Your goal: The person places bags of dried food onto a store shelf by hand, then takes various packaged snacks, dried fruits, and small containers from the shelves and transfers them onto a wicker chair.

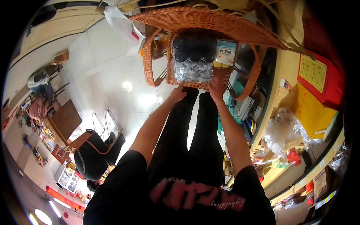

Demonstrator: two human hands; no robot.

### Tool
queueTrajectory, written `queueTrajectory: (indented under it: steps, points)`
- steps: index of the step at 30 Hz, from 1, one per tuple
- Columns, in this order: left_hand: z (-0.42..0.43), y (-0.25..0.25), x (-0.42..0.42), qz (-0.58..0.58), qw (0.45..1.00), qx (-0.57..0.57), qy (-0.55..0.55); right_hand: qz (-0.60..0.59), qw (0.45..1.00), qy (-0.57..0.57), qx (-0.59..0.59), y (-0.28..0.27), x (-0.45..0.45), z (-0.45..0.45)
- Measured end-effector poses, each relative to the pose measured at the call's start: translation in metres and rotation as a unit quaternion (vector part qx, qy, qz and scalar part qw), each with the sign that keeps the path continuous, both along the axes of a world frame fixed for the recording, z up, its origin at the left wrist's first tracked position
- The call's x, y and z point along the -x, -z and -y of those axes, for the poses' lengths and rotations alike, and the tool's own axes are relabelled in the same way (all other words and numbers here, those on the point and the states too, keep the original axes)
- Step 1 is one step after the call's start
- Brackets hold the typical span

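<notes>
A wicker chair (210,18) stands in front of me, with several things on its seat. A pack of black round-topped items (193,50) lies there, and clear plastic packaging with small grey pieces (194,71) is nearest to me. A white and blue packet (225,52) lies to their right. My left hand (177,93) is at the seat's front left edge, beside the clear packaging. My right hand (215,87) is at the front edge, right of that packaging. Whether either hand grips anything is too unclear to tell.
Along the right runs a wooden counter with a red box (321,80), a yellow box (313,110) and a clear plastic bag (283,129). A person in black (90,157) sits at the lower left near a brown table (64,123). A white bag (122,28) hangs left of the chair.
</notes>
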State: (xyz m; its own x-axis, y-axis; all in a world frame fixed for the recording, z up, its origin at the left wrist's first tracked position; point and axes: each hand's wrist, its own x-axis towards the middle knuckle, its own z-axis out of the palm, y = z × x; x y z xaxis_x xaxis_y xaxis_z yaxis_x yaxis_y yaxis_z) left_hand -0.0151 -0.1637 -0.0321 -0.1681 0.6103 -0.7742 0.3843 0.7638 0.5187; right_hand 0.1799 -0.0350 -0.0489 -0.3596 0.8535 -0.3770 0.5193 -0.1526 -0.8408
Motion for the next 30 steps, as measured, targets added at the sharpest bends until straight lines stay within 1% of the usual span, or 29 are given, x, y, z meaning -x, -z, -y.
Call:
queueTrajectory:
  steps: [1,3,5,6,7,9,10,11,12,13,14,15,17,19,20,21,23,24,25,26,27,28,29,30]
  points:
    - [0.004,-0.005,0.002,-0.015,1.0,0.003,0.003,0.049,0.998,-0.027,0.033,-0.01,-0.011,0.006]
    - [0.002,-0.006,0.011,-0.031,0.999,-0.008,0.015,0.125,0.975,-0.109,0.147,-0.016,-0.037,0.013]
    - [0.0,-0.006,0.019,0.002,1.0,0.003,0.005,0.109,0.977,-0.071,0.169,-0.023,-0.067,0.036]
    - [-0.014,-0.023,0.023,0.005,0.997,0.066,0.032,0.115,0.971,-0.05,0.203,-0.007,-0.09,0.052]
    - [-0.016,-0.028,0.026,0.005,0.997,0.057,0.043,0.119,0.964,-0.029,0.237,0.002,-0.109,0.066]
    - [-0.02,-0.023,0.033,0.01,0.994,0.05,0.096,0.2,0.958,0.002,0.208,-0.037,-0.133,0.088]
    - [-0.015,-0.025,0.033,-0.042,0.988,-0.013,0.146,0.271,0.945,0.006,0.185,-0.081,-0.138,0.102]
    - [-0.015,-0.035,0.033,-0.094,0.972,-0.079,0.198,0.256,0.957,0.016,0.136,-0.079,-0.164,0.138]
    - [-0.026,-0.053,0.032,-0.062,0.977,-0.067,0.194,0.288,0.947,-0.08,0.116,-0.056,-0.198,0.175]
    - [-0.036,-0.069,0.03,-0.03,0.98,-0.053,0.191,0.244,0.963,0.039,0.108,-0.092,-0.207,0.194]
    - [-0.037,-0.061,0.03,-0.029,0.97,-0.1,0.22,0.245,0.957,0.008,0.155,-0.099,-0.229,0.217]
    - [-0.037,-0.051,0.028,-0.028,0.957,-0.146,0.248,0.245,0.944,0.102,0.195,-0.104,-0.245,0.252]
    - [-0.043,-0.076,0.014,-0.025,0.962,-0.159,0.219,0.15,0.92,0.215,0.292,-0.117,-0.268,0.315]
    - [-0.054,-0.12,0.002,-0.014,0.951,-0.137,0.278,0.192,0.908,0.21,0.306,-0.152,-0.265,0.351]
    - [-0.051,-0.119,0.002,-0.04,0.906,-0.204,0.369,0.17,0.902,0.239,0.317,-0.175,-0.252,0.364]
    - [-0.045,-0.11,0.001,-0.067,0.847,-0.269,0.454,0.147,0.894,0.268,0.327,-0.196,-0.244,0.375]
    - [-0.039,-0.116,-0.012,-0.058,0.769,-0.291,0.566,0.154,0.922,0.213,0.283,-0.194,-0.243,0.408]
    - [-0.031,-0.133,-0.028,-0.007,0.855,-0.178,0.487,0.153,0.921,0.224,0.281,-0.199,-0.244,0.423]
    - [-0.017,-0.148,-0.043,0.04,0.916,-0.057,0.395,0.151,0.912,0.253,0.287,-0.205,-0.25,0.437]
    - [-0.006,-0.127,-0.045,0.039,0.944,0.072,0.32,0.15,0.898,0.286,0.297,-0.215,-0.258,0.456]
    - [0.001,-0.164,-0.07,-0.024,0.833,-0.001,0.553,0.149,0.884,0.324,0.304,-0.224,-0.265,0.476]
    - [0.011,-0.157,-0.08,-0.054,0.687,-0.07,0.721,0.148,0.868,0.36,0.31,-0.227,-0.275,0.504]
    - [0.03,-0.168,-0.095,-0.02,0.744,-0.065,0.665,0.146,0.852,0.394,0.312,-0.237,-0.28,0.529]
    - [0.038,-0.143,-0.104,-0.016,0.709,-0.096,0.699,0.146,0.832,0.43,0.32,-0.244,-0.288,0.558]
